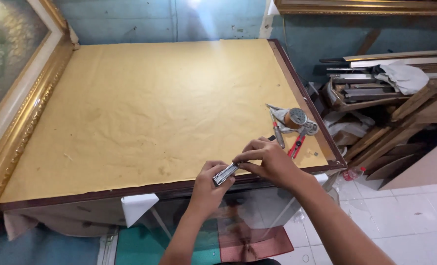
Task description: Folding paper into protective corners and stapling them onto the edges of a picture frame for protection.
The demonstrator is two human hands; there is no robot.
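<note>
1. At the near edge of a worktop covered in tan paper, a person's left hand grasps a small silvery metal tool, bracing it from below.
2. The right hand pinches the tool's upper end with its fingers, steadying it over the dark frame edge.
3. Within reach to the right lie a red utility knife and a tape roll.
4. A gilt picture frame leans at left.

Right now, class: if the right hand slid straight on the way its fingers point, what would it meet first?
The right hand points leftward, so it would first meet the left hand gripping the same small metal tool, though depth is unclear.
</note>
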